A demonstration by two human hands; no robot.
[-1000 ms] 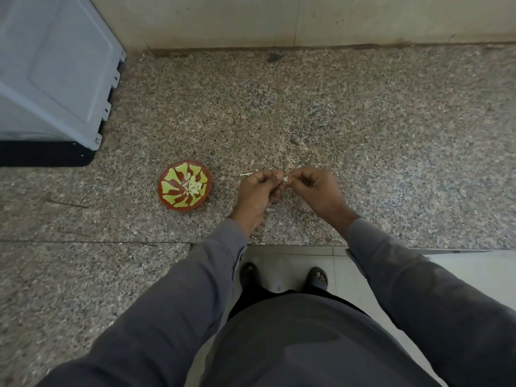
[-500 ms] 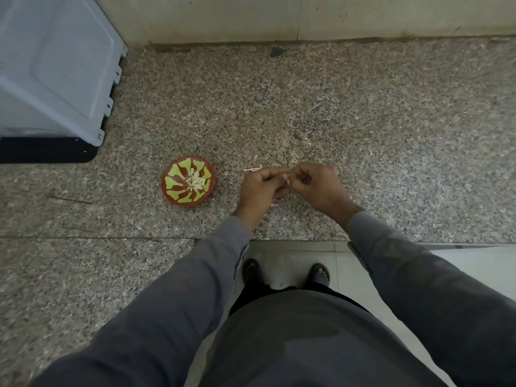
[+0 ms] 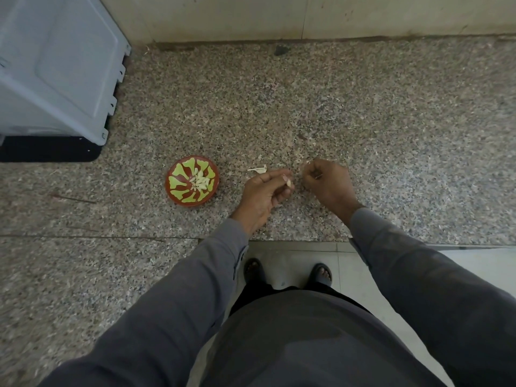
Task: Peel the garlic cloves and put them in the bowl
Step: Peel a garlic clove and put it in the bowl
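Garlic clove [image 3: 289,184] pinched in left hand [image 3: 264,195], right of bowl [image 3: 192,180] | right hand [image 3: 326,182] curled, contents unclear, farther right | peeled cloves [image 3: 200,181] inside bowl | skin scrap [image 3: 258,170] just right of bowl

A home kitchen is suggested by a speckled granite tabletop [image 3: 363,107] set against a plain pale wall [image 3: 279,15], with light floor tiles [image 3: 474,263] seen below its edge. A grey plastic appliance casing [image 3: 55,65] is stood at the left on the tabletop. A small painted red-and-green bowl [image 3: 178,188] holding peeled garlic cloves [image 3: 199,181] is placed nearby, and papery garlic skins [image 3: 258,170] are scattered beside it.
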